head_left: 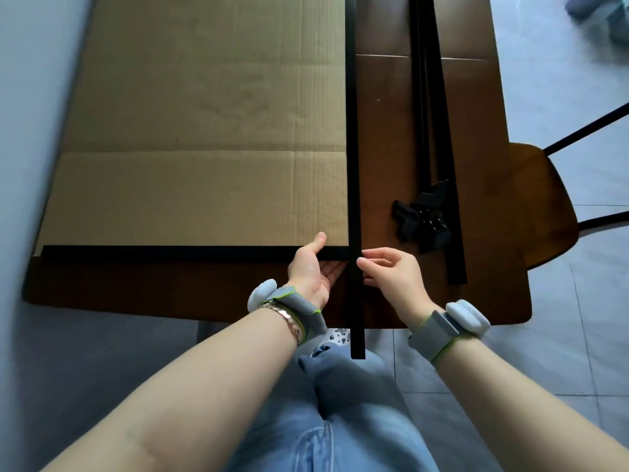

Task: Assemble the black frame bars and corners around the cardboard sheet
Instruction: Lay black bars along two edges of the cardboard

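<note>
Edging creased tan cardboard sheet (204, 131): black bars (352, 131).

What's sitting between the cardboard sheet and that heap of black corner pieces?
Head view: a long black frame bar along the right edge of the cardboard sheet, then bare table up to the corner pieces.

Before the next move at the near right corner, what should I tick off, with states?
1. The near bar lies along the cardboard sheet edge: ok.
2. The side bar end meets that corner: not ok, it overhangs the table.
3. The left hand grips near bar: ok.
4. The right hand pinches side bar: ok.
5. The corner pieces close by: ok, beside spare bars.
6. Groove seating on the sheet: cannot tell.
</note>
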`<action>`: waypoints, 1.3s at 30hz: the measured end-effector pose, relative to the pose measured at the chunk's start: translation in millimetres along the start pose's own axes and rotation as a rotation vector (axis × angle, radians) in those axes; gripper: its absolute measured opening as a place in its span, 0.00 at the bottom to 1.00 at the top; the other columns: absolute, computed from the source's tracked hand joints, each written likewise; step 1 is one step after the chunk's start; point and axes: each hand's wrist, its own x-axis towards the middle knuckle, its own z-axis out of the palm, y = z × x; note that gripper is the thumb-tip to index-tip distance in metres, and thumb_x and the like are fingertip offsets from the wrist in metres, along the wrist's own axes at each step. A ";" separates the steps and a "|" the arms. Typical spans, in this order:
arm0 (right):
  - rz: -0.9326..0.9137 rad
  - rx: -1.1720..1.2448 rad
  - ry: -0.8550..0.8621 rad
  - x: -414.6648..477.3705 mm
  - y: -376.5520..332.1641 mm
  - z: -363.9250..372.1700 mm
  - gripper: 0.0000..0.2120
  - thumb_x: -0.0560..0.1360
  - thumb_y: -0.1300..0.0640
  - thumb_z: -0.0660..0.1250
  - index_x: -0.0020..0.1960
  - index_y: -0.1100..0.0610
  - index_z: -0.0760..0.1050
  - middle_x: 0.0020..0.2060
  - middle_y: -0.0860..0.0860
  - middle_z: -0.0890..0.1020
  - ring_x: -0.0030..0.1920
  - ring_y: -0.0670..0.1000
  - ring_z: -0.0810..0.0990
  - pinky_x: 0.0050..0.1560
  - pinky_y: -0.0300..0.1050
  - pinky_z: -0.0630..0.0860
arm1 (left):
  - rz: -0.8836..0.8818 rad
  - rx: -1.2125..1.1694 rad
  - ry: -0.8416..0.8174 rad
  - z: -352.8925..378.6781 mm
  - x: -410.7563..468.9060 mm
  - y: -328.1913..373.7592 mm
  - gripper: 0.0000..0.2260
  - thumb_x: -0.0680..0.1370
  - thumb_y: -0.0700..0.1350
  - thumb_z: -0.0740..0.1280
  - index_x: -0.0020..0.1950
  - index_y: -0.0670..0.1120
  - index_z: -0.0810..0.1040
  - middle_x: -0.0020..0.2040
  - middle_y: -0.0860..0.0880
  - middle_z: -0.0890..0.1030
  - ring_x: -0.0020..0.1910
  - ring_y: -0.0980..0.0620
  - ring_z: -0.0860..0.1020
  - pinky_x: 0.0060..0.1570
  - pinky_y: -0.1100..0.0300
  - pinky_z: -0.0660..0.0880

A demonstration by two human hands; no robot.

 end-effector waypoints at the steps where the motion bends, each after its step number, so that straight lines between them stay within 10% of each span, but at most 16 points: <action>1: -0.011 -0.003 0.037 1.8 -0.8 0.0 0.12 0.72 0.66 0.69 0.55 0.67 0.78 0.40 0.55 0.81 0.35 0.46 0.77 0.34 0.33 0.78 | -0.002 0.001 -0.004 1.4 -0.1 0.5 0.09 0.77 0.44 0.66 0.55 0.41 0.75 0.44 0.42 0.80 0.39 0.45 0.81 0.33 0.58 0.80; 9: -0.059 0.058 0.203 52.1 -35.8 23.1 0.13 0.71 0.60 0.71 0.54 0.63 0.81 0.42 0.54 0.82 0.45 0.49 0.79 0.57 0.51 0.77 | -0.003 -0.018 0.014 -4.7 2.7 -1.6 0.13 0.76 0.44 0.67 0.58 0.41 0.76 0.49 0.41 0.81 0.40 0.46 0.81 0.37 0.56 0.79; 15: -0.041 0.055 0.123 50.0 -40.9 18.6 0.07 0.72 0.56 0.71 0.48 0.56 0.82 0.35 0.47 0.80 0.39 0.47 0.78 0.46 0.46 0.77 | -0.002 -0.052 0.042 -0.8 4.4 -1.0 0.16 0.75 0.44 0.68 0.62 0.41 0.76 0.50 0.41 0.81 0.42 0.45 0.81 0.36 0.54 0.78; 21: -0.083 -0.119 0.018 5.2 0.4 11.6 0.16 0.76 0.61 0.64 0.63 0.60 0.76 0.56 0.55 0.82 0.57 0.50 0.79 0.63 0.53 0.74 | -0.003 -0.064 0.032 -2.2 4.1 -0.8 0.12 0.76 0.43 0.67 0.57 0.40 0.76 0.48 0.40 0.81 0.40 0.45 0.81 0.32 0.57 0.79; 39: 0.027 0.163 0.145 55.7 -44.1 32.8 0.14 0.73 0.62 0.69 0.58 0.62 0.79 0.53 0.58 0.82 0.56 0.54 0.80 0.63 0.53 0.74 | 0.011 -0.069 0.031 -3.9 0.5 -0.8 0.09 0.76 0.43 0.66 0.54 0.41 0.76 0.47 0.41 0.81 0.39 0.45 0.81 0.36 0.56 0.81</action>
